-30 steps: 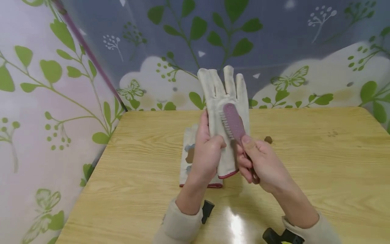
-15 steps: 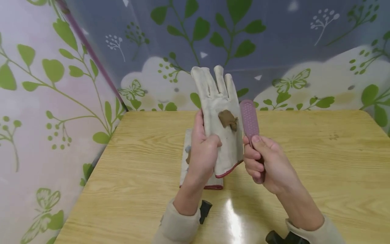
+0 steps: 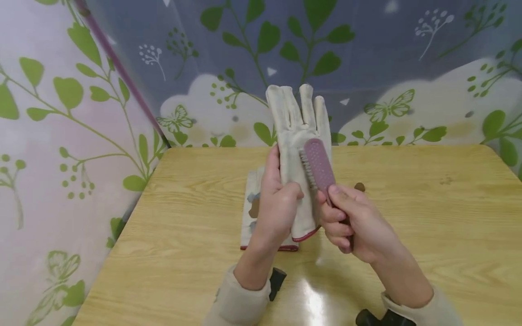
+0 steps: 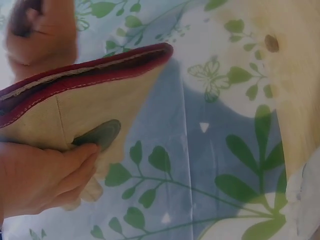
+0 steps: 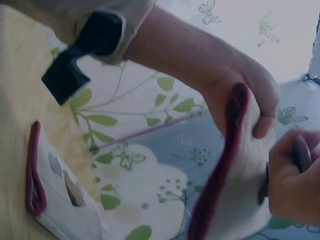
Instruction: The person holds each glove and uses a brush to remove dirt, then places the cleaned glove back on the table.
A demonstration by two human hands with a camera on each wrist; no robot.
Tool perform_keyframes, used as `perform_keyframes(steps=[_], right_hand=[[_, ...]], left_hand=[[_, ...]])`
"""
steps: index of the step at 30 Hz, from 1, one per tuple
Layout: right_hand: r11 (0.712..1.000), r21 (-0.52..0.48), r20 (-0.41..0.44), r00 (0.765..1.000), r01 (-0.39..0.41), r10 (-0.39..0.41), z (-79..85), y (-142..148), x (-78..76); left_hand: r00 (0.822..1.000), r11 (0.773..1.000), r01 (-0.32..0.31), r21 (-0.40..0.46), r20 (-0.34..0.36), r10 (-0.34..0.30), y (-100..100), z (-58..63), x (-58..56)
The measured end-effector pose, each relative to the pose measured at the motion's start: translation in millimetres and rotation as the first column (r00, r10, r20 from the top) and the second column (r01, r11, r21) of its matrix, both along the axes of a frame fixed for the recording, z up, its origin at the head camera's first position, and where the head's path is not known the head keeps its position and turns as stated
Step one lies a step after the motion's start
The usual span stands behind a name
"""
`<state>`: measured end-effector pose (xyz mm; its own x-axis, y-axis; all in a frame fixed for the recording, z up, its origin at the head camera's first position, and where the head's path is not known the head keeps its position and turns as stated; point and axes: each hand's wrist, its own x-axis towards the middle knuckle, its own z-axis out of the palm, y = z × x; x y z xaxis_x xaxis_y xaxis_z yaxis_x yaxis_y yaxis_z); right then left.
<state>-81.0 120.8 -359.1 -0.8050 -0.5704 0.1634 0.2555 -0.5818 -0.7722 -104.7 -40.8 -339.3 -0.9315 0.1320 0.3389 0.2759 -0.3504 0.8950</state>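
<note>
My left hand (image 3: 279, 206) holds up a cream work glove (image 3: 291, 149) by its side, thumb across the front and fingers behind. The glove's fingers point upward, and its red-edged cuff hangs at the bottom. In my right hand (image 3: 356, 217) is a mauve hairbrush (image 3: 320, 165), gripped by the handle, its bristles turned left over the glove's palm. The brush head covers the middle of the palm. On the glove's other side a dark grey oval patch (image 4: 102, 134) shows beside my left fingers.
A second cream glove (image 3: 248, 235) with grey-blue and brown patches lies on the wooden table (image 3: 183, 217), partly behind my left forearm. A small brown lump (image 3: 360, 186) sits on the table beyond my right hand. A patterned cloth wall (image 3: 387, 77) stands behind.
The brush swung right, off the glove, uncovering a brown patch on the palm, then came back over it. The glove tilted left and returned upright.
</note>
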Motion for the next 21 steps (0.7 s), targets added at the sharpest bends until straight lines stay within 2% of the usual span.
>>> perform_keyframes(steps=[3, 5, 8, 10, 15, 17, 19, 21], right_hand=[[0.996, -0.063, 0.037, 0.998, 0.059, -0.057, 1.2, 2, -1.4], [0.995, -0.095, 0.023, 1.000, 0.021, -0.019, 1.7, 4, -1.3], [0.996, -0.017, -0.061, 0.994, -0.091, 0.090, 2.0, 5, -1.5], [0.994, 0.048, -0.087, 0.991, -0.097, 0.101, 2.1, 6, -3.0], [0.999, 0.040, -0.085, 0.996, -0.005, 0.008, 1.5, 15, -7.9], [0.995, 0.100, -0.130, 0.991, 0.002, 0.011, 0.7, 16, -8.8], [0.973, 0.222, -0.166, 0.986, 0.060, -0.023, 0.1, 15, -9.6], [0.927, 0.336, -0.184, 0.977, 0.166, -0.108, 0.1, 15, -11.4]], left_hand=[[1.000, 1.000, 0.011, 0.008, 0.019, -0.012, -1, 0.7, 0.6], [1.000, 1.000, 0.012, 0.007, 0.016, -0.012, -1, 0.7, 0.1], [1.000, 1.000, 0.016, 0.000, -0.005, -0.016, -1, 0.6, -0.7], [1.000, 1.000, 0.027, 0.008, -0.008, -0.027, -1, 0.4, -1.3], [0.998, 0.999, 0.032, 0.031, 0.045, -0.034, -2, 0.1, -1.0], [0.999, 0.999, 0.032, 0.039, 0.040, -0.034, -2, 0.1, -1.1], [0.999, 0.998, 0.039, 0.046, 0.027, -0.040, -2, 0.2, -1.6], [0.998, 0.997, 0.052, 0.059, 0.027, -0.054, -2, 0.1, -2.0]])
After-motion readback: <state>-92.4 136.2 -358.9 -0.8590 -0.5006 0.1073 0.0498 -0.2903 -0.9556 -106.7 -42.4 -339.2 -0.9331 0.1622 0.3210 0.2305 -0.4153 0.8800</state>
